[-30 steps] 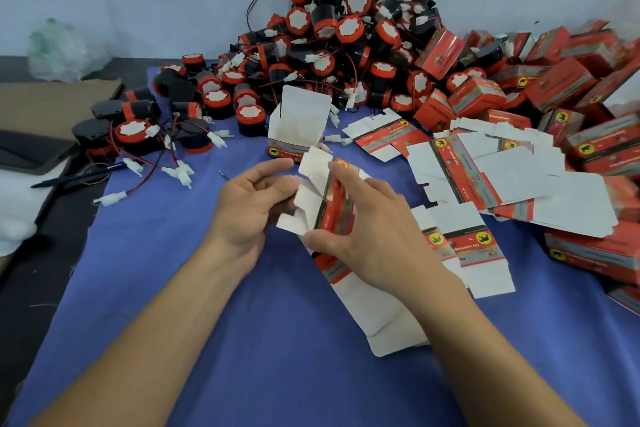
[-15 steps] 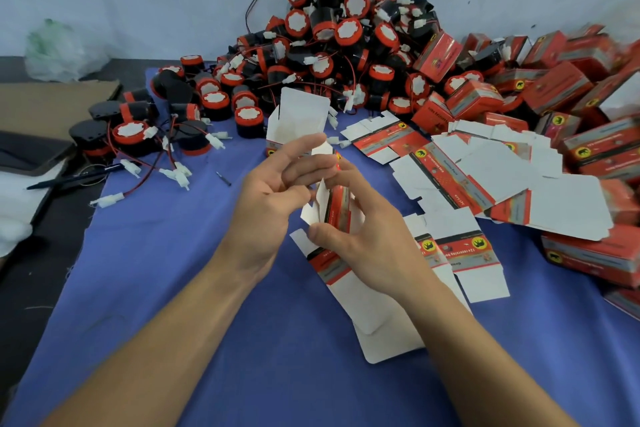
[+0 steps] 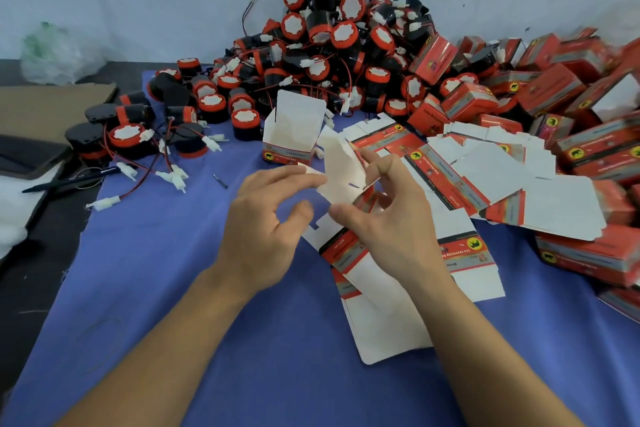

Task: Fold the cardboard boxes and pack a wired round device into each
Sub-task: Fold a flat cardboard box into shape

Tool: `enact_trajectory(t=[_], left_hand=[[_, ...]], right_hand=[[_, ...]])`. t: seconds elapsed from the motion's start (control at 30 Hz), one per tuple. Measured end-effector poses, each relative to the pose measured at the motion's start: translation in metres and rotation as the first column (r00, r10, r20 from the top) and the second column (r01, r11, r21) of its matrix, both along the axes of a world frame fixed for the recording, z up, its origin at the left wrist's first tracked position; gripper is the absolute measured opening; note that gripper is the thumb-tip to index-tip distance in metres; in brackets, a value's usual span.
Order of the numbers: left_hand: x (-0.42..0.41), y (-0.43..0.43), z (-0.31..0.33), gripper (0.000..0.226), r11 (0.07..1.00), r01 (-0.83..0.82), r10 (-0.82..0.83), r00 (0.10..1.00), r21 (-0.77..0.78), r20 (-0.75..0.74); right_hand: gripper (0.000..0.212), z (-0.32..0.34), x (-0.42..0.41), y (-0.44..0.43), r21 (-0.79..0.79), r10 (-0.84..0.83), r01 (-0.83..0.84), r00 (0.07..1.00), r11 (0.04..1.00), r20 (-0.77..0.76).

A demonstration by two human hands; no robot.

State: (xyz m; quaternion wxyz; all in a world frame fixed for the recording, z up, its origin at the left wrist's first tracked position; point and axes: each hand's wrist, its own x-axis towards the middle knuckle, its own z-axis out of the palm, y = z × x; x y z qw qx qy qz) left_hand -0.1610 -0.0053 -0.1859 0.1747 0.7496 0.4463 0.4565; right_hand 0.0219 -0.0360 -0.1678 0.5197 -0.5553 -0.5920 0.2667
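Dozens of flat blanks point(image 3: 491, 180) on the right and I'm stuck on this one lol. Got my right hand point(image 3: 388, 218) pinching the half-folded cardboard box point(image 3: 341, 173) between thumb and fingers, mid-counter, with its near end trailing down onto the blue-covered counter point(image 3: 156, 288). My left hand point(image 3: 263, 229) is loose and spread, with the index tip just touching a small white side flap. How do I close the bottom cleanly? — foldnoob

Looks to me like you're at the flap-tucking stage. Hold the pinch on the red wall so the tube sits square, and push the small flap in first with that left fingertip. Then bring the big white flap over and feed the tab into what looks like a slit. Crease on the score line, not beside it, or it'll likely pop open. Once it's done, stand it by the open box point(image 3: 294, 139) just beyond your hands. The round devices point(image 3: 332, 35) are piled at the far wall, and I'd coil the wire in before shutting the lid. — packer_dan
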Motion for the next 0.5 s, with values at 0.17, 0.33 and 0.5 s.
enact_trajectory(t=[0.17,0.33,0.5], left_hand=[[0.004,0.001,0.005,0.032,0.943,-0.079,0.12,0.987,0.323,-0.11],[0.006,0.001,0.013,0.084,0.987,-0.094,0.067,0.978,0.129,0.197],[0.013,0.002,0.013,0.064,0.842,0.354,-0.01,0.766,-0.408,0.643]], right_hand=[[0.042,-0.001,0.002,0.002,0.021,0.088,-0.087,0.993,0.996,-0.077],[0.044,-0.005,0.01,0.009,-0.031,0.278,-0.307,0.896,0.951,-0.346],[0.035,-0.005,0.011,0.007,0.005,0.43,-0.514,0.712,0.858,-0.556]])
